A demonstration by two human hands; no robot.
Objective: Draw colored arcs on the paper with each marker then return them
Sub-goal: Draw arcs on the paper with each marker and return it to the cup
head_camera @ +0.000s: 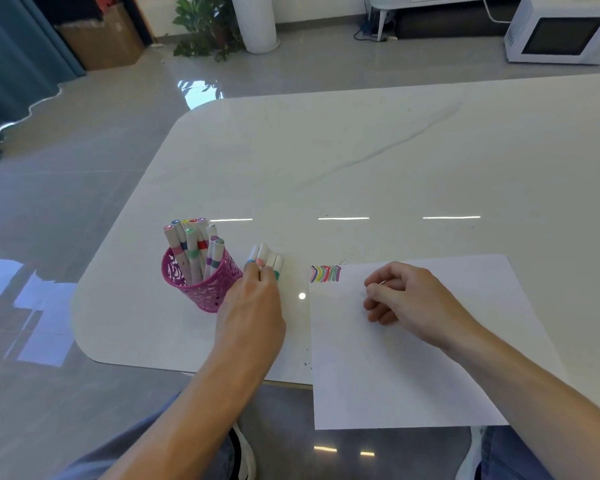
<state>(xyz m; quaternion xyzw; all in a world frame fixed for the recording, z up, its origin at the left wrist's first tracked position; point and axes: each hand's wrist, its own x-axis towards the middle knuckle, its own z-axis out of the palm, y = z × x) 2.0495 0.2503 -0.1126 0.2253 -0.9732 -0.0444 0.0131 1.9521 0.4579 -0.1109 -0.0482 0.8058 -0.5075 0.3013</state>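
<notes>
A white sheet of paper [413, 358] lies at the table's near edge, overhanging it, with a row of several coloured arcs [325, 273] in its top left corner. A pink perforated pen cup [201, 284] to the left holds several white markers with coloured bands. Between cup and paper lie several loose markers [269, 257] side by side. My left hand [257, 303] rests its fingertips on these loose markers, and whether it grips one I cannot tell. My right hand [402, 296] rests on the paper with fingers curled; nothing shows in it.
The white marble table [361, 161] stretches far and to the right. On the floor beyond stand a potted plant [205, 26], a cardboard box [101, 36] and a white microwave [565, 32]. My knees and a shoe show below the table edge.
</notes>
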